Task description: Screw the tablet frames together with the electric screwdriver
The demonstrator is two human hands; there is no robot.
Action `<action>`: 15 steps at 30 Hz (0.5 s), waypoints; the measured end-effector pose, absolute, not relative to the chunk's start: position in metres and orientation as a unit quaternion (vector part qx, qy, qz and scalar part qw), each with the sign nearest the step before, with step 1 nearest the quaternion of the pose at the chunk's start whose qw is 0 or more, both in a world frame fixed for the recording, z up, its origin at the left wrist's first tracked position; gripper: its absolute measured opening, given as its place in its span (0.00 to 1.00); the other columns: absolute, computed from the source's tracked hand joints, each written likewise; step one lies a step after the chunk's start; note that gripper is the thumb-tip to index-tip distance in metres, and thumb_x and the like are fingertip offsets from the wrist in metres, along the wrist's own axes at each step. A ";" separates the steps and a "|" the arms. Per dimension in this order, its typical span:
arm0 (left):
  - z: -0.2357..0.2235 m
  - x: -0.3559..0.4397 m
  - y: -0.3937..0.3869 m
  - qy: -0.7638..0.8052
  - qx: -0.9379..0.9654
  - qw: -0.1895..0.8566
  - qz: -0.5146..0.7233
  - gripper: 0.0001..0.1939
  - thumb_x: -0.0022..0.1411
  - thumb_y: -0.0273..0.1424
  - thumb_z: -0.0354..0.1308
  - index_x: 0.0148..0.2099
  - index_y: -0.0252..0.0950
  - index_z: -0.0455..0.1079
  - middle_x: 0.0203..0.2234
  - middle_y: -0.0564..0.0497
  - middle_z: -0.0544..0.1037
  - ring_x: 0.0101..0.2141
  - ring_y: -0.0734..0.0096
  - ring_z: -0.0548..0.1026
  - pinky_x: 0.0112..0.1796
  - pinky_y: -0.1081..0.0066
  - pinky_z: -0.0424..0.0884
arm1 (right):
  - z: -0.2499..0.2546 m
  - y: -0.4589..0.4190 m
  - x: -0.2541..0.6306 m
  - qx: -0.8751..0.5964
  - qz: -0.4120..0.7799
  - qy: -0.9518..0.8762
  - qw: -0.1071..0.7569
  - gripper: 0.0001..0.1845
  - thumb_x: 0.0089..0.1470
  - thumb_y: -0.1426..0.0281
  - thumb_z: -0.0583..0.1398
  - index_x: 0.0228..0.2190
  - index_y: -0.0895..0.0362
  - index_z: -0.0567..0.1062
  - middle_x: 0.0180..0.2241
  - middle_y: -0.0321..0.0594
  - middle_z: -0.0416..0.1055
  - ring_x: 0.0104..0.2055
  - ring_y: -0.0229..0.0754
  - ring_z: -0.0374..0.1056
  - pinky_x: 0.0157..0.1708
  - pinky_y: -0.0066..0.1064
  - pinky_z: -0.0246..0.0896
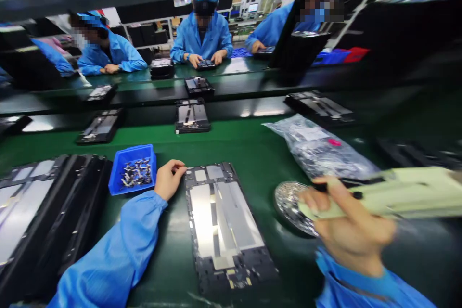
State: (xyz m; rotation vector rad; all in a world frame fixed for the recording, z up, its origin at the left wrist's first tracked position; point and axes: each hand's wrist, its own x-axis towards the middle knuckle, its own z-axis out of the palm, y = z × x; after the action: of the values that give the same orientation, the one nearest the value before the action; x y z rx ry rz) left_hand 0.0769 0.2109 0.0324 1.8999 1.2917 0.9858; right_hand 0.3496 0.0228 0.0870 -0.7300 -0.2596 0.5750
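A black tablet chassis [224,221] with silver foil panels lies flat on the green work belt [252,154], directly in front of me. The fingertips of my left hand [169,179] are pinched together at its top left corner, and nothing shows between them. My right hand [346,216] is blurred and grips a pale green electric screwdriver [407,195]. Its tip is hidden behind my fingers. Beneath that hand sits a round metal screw tray [288,207].
A blue bin [133,171] of small metal parts stands next to my left hand. Stacked black chassis [46,216] fill the left side, and a plastic bag of parts [317,149] lies at right. More chassis sit beyond on the belts, with several blue-gowned co-workers behind.
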 end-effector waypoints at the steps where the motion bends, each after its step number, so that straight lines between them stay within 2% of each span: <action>1: 0.034 0.078 0.210 0.485 0.726 0.293 0.391 0.13 0.55 0.38 0.61 0.38 0.34 0.75 0.34 0.45 0.80 0.34 0.64 0.76 0.37 0.66 0.73 | 0.096 0.027 0.344 -0.379 0.264 -0.175 0.869 0.20 0.20 0.68 0.80 0.18 0.62 0.80 0.14 0.41 0.68 0.13 0.36 0.60 0.12 0.29 0.58; 4: 0.043 0.084 0.197 0.424 0.758 0.185 0.459 0.12 0.61 0.38 0.59 0.40 0.34 0.76 0.42 0.41 0.79 0.43 0.59 0.75 0.40 0.64 0.73 | 0.115 0.043 0.325 -0.384 0.305 -0.264 0.830 0.20 0.32 0.56 0.78 0.20 0.56 0.80 0.10 0.31 0.57 0.12 0.32 0.55 0.13 0.28 0.55; 6: 0.050 0.091 0.176 0.339 0.802 0.164 0.464 0.10 0.66 0.35 0.56 0.38 0.36 0.76 0.39 0.44 0.80 0.43 0.61 0.76 0.43 0.65 0.72 | 0.121 0.052 0.311 -0.367 0.339 -0.276 0.821 0.19 0.37 0.54 0.77 0.21 0.54 0.79 0.10 0.28 0.55 0.13 0.32 0.53 0.14 0.27 0.54; 9: 0.057 0.105 0.138 0.228 0.849 0.270 0.392 0.09 0.69 0.33 0.57 0.42 0.37 0.77 0.33 0.49 0.81 0.34 0.69 0.77 0.38 0.71 0.72 | 0.123 0.062 0.291 -0.350 0.374 -0.279 0.812 0.22 0.37 0.53 0.77 0.22 0.55 0.78 0.10 0.27 0.54 0.13 0.31 0.52 0.15 0.26 0.55; 12: 0.056 0.118 0.113 0.216 0.838 0.363 0.346 0.11 0.65 0.34 0.63 0.48 0.36 0.77 0.34 0.50 0.82 0.31 0.70 0.77 0.33 0.74 0.71 | 0.122 0.066 0.276 -0.337 0.409 -0.295 0.795 0.22 0.39 0.54 0.76 0.23 0.57 0.77 0.10 0.26 0.54 0.13 0.31 0.54 0.17 0.25 0.58; 15: 0.051 0.122 0.106 0.233 0.830 0.373 0.342 0.07 0.64 0.33 0.64 0.42 0.36 0.79 0.31 0.50 0.82 0.29 0.70 0.77 0.33 0.74 0.70 | 0.120 0.067 0.268 -0.330 0.426 -0.306 0.785 0.23 0.39 0.54 0.76 0.23 0.58 0.77 0.10 0.27 0.55 0.13 0.30 0.55 0.17 0.24 0.58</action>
State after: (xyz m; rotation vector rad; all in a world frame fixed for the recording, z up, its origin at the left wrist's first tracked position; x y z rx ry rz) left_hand 0.1221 0.1060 0.0513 2.1268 0.5957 0.8761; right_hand 0.2676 0.0667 0.1200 -0.7121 -0.6609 0.9181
